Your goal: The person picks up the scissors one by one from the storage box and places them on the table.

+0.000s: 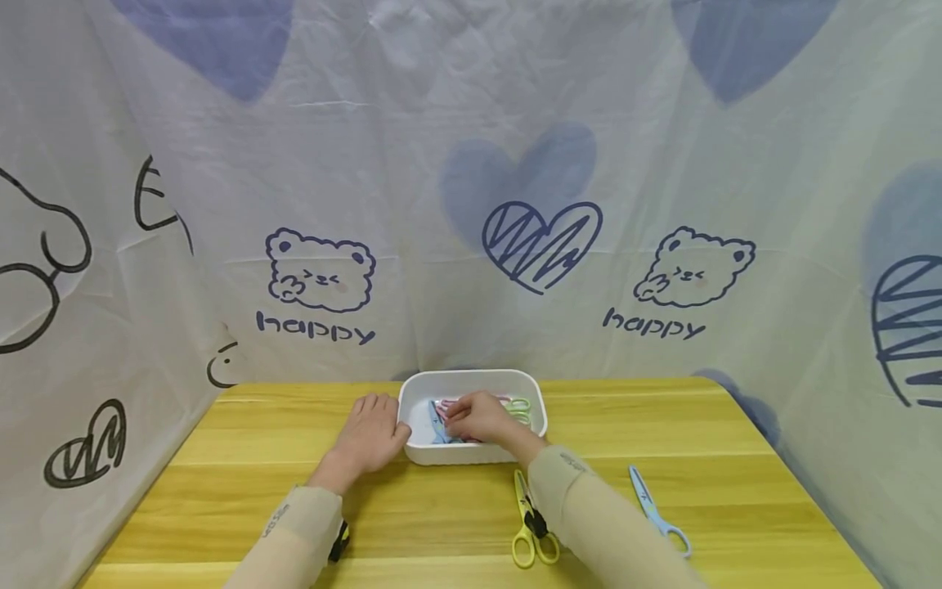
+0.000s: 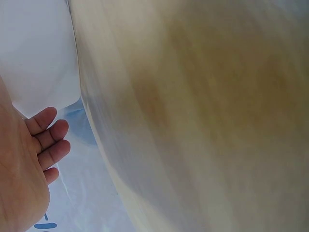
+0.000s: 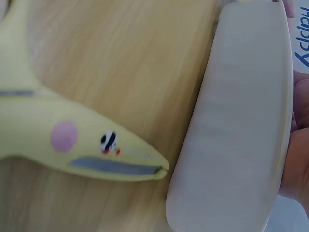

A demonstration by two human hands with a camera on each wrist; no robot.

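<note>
A white plastic bin [image 1: 415, 424] stands at the table's far edge, with blue scissors [image 1: 437, 425], pink scissors and green scissors [image 1: 519, 406] lying inside it. My left hand [image 1: 371, 433] rests against the bin's left side, thumb at the rim; in the left wrist view its fingers are loosely bent beside the bin's wall. My right hand [image 1: 482, 419] reaches over the front rim into the bin, fingers bent down by the blue and pink scissors. Its fingertips are partly hidden, so a grip is not certain. Yellow scissors [image 3: 87, 137] lie under my right forearm.
On the wooden table [image 1: 434, 523], other blue scissors [image 1: 655, 511] lie to the right of my right forearm. A white printed curtain [image 1: 471, 327] hangs behind the table and along its sides.
</note>
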